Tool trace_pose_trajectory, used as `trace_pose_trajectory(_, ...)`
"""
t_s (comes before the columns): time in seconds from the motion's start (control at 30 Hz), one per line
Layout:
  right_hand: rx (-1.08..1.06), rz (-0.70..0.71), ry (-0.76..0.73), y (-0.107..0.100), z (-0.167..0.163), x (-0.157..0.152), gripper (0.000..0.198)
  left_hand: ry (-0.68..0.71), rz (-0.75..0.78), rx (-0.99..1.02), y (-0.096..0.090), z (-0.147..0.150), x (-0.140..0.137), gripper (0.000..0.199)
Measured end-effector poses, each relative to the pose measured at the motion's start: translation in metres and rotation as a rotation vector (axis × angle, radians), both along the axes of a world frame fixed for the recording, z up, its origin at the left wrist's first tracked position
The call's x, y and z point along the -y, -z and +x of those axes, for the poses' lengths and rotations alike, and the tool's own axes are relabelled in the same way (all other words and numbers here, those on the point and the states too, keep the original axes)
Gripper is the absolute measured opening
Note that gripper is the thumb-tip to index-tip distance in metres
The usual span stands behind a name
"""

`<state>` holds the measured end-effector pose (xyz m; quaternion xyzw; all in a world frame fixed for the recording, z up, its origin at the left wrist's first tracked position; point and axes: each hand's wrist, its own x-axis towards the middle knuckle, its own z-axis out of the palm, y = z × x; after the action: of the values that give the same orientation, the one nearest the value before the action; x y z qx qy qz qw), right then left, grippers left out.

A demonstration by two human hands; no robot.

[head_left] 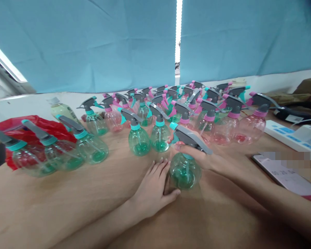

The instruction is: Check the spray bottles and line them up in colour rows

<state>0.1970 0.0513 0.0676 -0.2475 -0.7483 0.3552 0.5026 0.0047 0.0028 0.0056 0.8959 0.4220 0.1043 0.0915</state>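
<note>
My right hand (197, 155) grips a green spray bottle (185, 173) by its grey and teal trigger head, fingers wrapped round the neck. The bottle is round, see-through and roughly upright. My left hand (154, 188) lies on the table just left of it, palm down with fingers stretched out and thumb apart. Two more green spray bottles (139, 141) stand right behind my hands. Farther back are several pink spray bottles (226, 128) mixed with green ones. Three green spray bottles (93, 148) stand in a row at the left.
A red plastic bag (41, 122) and a pale drink bottle (63, 110) are at the left back. On the right lie a phone (287, 174) showing a timer and a white power strip (287, 135) with a plug. A blue curtain (106, 45) hangs behind the wooden table (106, 197).
</note>
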Motion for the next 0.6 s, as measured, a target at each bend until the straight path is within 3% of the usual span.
trace_pose_trajectory(0.3, 0.097, 0.026, 0.067, -0.016, 0.0, 0.013, 0.02, 0.008, 0.013, 0.018, 0.0, -0.001, 0.0, 0.073)
trace_pose_trajectory(0.5, 0.1, 0.005, 0.22, -0.011, 0.001, 0.015, 0.019, 0.002, -0.006, -0.001, -0.002, 0.0, 0.001, 0.075)
trace_pose_trajectory(0.6, 0.139, 0.041, 0.194, -0.009, 0.004, 0.016, 0.02, -0.006, -0.009, -0.014, -0.002, 0.0, 0.0, 0.075)
